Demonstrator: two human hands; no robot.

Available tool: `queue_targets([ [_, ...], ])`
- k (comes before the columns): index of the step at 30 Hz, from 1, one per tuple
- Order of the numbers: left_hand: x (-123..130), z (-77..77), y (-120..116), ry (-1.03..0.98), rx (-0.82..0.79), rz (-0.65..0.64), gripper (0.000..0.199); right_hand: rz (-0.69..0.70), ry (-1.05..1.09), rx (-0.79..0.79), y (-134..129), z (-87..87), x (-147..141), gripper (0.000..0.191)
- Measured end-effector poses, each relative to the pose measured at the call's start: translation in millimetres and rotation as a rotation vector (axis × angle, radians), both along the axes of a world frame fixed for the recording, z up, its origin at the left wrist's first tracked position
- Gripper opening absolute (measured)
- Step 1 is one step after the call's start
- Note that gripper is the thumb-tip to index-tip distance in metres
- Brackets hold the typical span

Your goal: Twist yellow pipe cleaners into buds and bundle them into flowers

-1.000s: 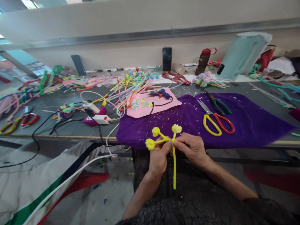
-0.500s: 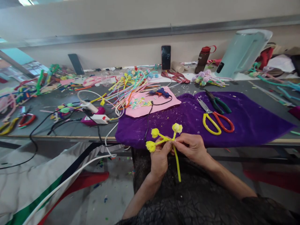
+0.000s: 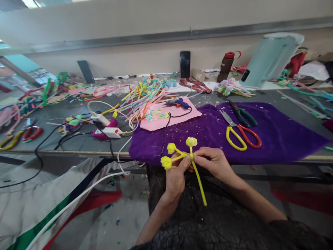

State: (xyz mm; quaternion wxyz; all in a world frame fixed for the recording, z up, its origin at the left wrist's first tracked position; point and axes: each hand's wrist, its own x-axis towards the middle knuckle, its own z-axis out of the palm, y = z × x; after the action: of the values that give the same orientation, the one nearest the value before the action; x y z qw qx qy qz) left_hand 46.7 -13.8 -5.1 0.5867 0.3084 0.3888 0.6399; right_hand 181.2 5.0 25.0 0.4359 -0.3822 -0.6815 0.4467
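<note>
A yellow stemmed piece (image 3: 199, 180) with three fluffy yellow heads is held over the table's front edge. My left hand (image 3: 177, 176) pinches it where the stems meet, with two heads to its upper left. Fingertips of my right hand (image 3: 212, 160) close on the same joint from the right. The third head (image 3: 191, 141) stands upright above the joint, and the long stem slants down to the right between my wrists. Behind the hands lies a purple cloth (image 3: 281, 135) bearing red-and-yellow-handled scissors (image 3: 236, 134) and dark green pliers (image 3: 244, 116).
A blue glue gun (image 3: 178, 103) rests on a pink sheet (image 3: 156, 122). Colourful stems (image 3: 145, 92) are heaped behind it. Left are a power strip (image 3: 110, 132) with cables and more pliers (image 3: 32, 133). A phone (image 3: 185, 64), bottle (image 3: 225, 66) and pitcher (image 3: 270, 59) stand behind.
The upright yellow head has tilted left, and the long stem's lower end has swung right. Both hands keep their hold on the joint.
</note>
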Motion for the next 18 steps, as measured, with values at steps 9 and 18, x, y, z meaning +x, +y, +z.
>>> queue_targets([
  [9, 1.1, -1.4, -5.9, 0.13, 0.071, 0.088, 0.005, 0.034, 0.17, -0.204, 3.2, -3.6, 0.4, 0.016],
  [18, 1.6, -5.9, -6.5, 0.191, 0.094, 0.122, 0.006, 0.002, -0.035, 0.008, -1.0, 5.6, -0.4, 0.015],
])
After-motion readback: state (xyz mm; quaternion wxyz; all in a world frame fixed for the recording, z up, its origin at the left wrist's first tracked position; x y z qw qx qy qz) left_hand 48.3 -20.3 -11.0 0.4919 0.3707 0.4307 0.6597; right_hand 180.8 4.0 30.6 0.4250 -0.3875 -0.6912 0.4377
